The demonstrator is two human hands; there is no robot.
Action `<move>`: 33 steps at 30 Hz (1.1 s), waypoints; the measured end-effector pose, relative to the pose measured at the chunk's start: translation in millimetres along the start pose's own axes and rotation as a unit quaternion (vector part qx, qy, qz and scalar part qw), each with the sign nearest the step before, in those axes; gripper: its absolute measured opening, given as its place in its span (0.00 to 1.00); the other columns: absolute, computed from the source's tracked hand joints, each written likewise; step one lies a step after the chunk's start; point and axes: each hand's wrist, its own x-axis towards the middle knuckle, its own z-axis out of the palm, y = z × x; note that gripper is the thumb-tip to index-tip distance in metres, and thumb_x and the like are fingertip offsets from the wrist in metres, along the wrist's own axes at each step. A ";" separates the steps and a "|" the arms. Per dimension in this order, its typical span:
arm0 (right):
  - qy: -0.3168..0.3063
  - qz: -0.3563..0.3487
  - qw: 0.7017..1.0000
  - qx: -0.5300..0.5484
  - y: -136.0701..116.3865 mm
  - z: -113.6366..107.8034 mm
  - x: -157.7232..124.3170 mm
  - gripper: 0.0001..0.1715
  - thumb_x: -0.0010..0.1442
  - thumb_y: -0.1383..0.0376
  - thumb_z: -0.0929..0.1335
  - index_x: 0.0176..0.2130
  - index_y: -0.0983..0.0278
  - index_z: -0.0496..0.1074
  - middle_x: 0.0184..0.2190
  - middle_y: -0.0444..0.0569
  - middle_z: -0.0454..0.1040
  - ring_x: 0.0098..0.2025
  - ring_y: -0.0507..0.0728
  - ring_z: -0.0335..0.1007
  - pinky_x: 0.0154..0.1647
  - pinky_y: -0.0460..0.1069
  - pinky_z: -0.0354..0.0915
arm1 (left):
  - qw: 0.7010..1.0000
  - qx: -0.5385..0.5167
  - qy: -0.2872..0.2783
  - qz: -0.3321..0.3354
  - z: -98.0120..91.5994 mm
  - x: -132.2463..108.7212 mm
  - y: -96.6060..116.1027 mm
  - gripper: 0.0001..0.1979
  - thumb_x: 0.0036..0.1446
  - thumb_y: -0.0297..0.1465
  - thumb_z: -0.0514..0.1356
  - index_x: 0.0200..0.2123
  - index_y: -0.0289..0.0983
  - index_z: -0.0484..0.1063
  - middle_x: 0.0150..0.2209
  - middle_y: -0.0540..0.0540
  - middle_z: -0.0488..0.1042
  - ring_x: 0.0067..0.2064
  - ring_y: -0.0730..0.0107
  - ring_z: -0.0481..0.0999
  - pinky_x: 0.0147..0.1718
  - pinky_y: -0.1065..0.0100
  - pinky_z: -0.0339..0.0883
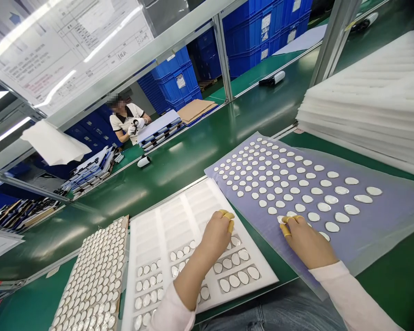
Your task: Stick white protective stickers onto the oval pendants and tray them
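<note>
My left hand (218,231), with yellow finger covers, is over the white foam tray (179,202), its fingers bent together above a pocket; part of a small oval disc shows beside them. Rows of oval discs lie in the tray's nearer pockets. My right hand (305,236), also with yellow finger covers, pinches an oval disc (281,219) at the near left edge of the purple sheet (296,161). Many white oval discs are laid out in rows on that sheet.
A board (93,271) densely covered with oval discs lies at the left. White foam sheets (369,101) are stacked at the right. Across the green conveyor (179,161), which carries white-and-black devices (144,161), a person (127,119) works beside blue crates (179,82). A metal frame rises beyond the table.
</note>
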 end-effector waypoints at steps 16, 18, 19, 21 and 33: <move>-0.031 -0.032 0.999 -0.008 5.5 10.4 10.0 0.16 0.65 0.76 0.59 0.40 0.70 0.74 0.40 0.61 0.75 0.30 0.62 0.78 0.24 0.51 0.60 | 0.986 0.135 -0.076 -0.058 54.7 133.5 1.6 0.17 0.59 0.14 0.49 0.45 0.32 0.72 0.50 0.36 0.73 0.49 0.60 0.75 0.47 0.63 0.70; -0.032 -0.034 0.999 0.002 5.8 10.0 15.2 0.14 0.62 0.77 0.60 0.36 0.70 0.74 0.38 0.61 0.76 0.29 0.62 0.78 0.24 0.51 0.61 | 0.988 0.123 -0.072 -0.054 51.7 134.0 2.6 0.18 0.58 0.13 0.49 0.44 0.32 0.73 0.50 0.36 0.73 0.50 0.59 0.74 0.48 0.62 0.70; -0.031 -0.034 0.999 0.010 6.8 9.2 17.6 0.13 0.60 0.77 0.61 0.35 0.69 0.74 0.37 0.61 0.76 0.28 0.62 0.77 0.24 0.51 0.61 | 0.990 0.114 -0.067 -0.050 49.0 132.9 3.9 0.18 0.58 0.13 0.49 0.43 0.32 0.73 0.50 0.36 0.73 0.51 0.59 0.74 0.49 0.62 0.69; -0.026 -0.035 0.998 0.036 9.3 6.3 19.1 0.10 0.58 0.76 0.63 0.32 0.68 0.72 0.35 0.59 0.76 0.27 0.62 0.77 0.25 0.52 0.62 | 0.994 0.088 -0.053 -0.039 41.5 126.1 8.7 0.17 0.58 0.14 0.49 0.43 0.33 0.72 0.49 0.37 0.73 0.51 0.59 0.73 0.50 0.62 0.68; 0.088 -0.133 0.830 0.535 -47.1 -29.8 -86.0 0.04 0.65 0.63 0.65 0.35 0.56 0.67 0.30 0.44 0.70 0.29 0.54 0.69 0.29 0.47 0.70 | 0.886 -0.463 -0.028 -0.023 1.5 -47.4 46.3 0.10 0.64 0.38 0.59 0.37 0.38 0.67 0.36 0.47 0.69 0.37 0.71 0.69 0.40 0.67 0.69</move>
